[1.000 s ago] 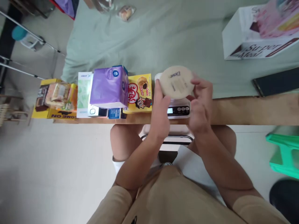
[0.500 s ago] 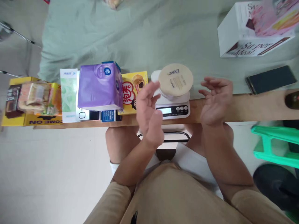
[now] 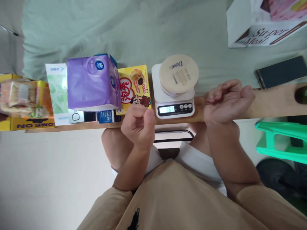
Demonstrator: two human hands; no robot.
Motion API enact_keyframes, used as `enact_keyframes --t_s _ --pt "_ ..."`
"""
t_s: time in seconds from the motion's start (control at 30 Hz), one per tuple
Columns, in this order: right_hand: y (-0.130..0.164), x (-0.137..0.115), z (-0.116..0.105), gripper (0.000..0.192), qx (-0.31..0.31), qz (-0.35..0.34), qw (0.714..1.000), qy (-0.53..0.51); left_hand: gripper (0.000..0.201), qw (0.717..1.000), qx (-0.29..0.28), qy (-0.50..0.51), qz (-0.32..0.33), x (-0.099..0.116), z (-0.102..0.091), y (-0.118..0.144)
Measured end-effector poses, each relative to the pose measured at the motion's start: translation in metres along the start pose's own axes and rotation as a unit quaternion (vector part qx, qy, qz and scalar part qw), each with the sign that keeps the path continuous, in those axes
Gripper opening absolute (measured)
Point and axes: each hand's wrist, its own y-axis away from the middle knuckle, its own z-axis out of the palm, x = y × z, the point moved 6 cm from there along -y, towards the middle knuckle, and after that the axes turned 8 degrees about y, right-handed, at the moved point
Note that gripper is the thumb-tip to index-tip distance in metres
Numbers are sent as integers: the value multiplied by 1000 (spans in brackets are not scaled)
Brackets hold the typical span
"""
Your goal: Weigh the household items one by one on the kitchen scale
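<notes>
A round cream Dove tin sits on a small white kitchen scale, whose lit display shows digits. My left hand hovers just left of the scale at the wooden edge, fingers curled into a loose fist with nothing in it. My right hand rests on the wooden edge right of the scale, fingers curled in, also holding nothing. Neither hand touches the tin or the scale.
Left of the scale lie a yellow snack box, a purple tissue pack on other boxes, and a yellow snack tray. A dark phone and a white Super Meal box lie at right. A green stool stands below.
Both hands let go of the Dove tin, leaving it on the scale, drew back toward me and curled shut. The scale display now shows a reading.
</notes>
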Motion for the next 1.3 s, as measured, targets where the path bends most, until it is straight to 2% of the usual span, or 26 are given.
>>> enact_keyframes --t_s 0.1,0.2,0.23,0.33,0.43,0.53,0.63,0.7,0.87,0.93,1.03,1.07,1.13,1.2,1.3 --pt "-1 0 0 55 4 1 1000 -6 33 999 42 16 5 -5 -1 -1" --pt "-1 0 1 57 7 1 1000 -5 42 997 56 33 -46 -15 -2 2" --pt "-1 0 1 57 7 3 1000 -2 41 996 55 34 -63 -17 -1 4" --pt "0 0 0 57 10 8 1000 5 22 995 44 49 -70 -16 0 8" --pt "-1 0 -1 58 11 9 1000 5 16 995 13 54 -87 -15 4 10" --pt "-1 -2 -1 59 14 6 1000 -2 19 992 14 52 -110 -18 5 11" --pt "0 -2 -2 59 9 6 1000 -7 10 994 28 58 -92 -19 5 10" --pt "0 -2 -2 57 3 5 1000 -5 13 994 30 60 -87 -19 6 11" --pt "0 -2 -1 52 -3 0 1000 2 17 987 1 80 -138 -24 9 13" --pt "0 -1 -1 53 5 1 1000 6 19 988 3 80 -135 -26 8 12" --pt "1 -1 0 54 17 8 1000 10 7 993 -9 83 -82 -27 6 7" --pt "1 -1 0 53 21 9 1000 12 8 995 -14 83 -54 -27 6 6" --pt "2 0 0 51 28 8 999 16 23 995 -23 100 -21 -27 4 5" --pt "3 0 -1 48 31 5 999 23 35 989 -33 141 -35 -28 4 6" --pt "5 0 -1 42 23 -13 999 33 38 981 -40 169 -89 -30 6 8"
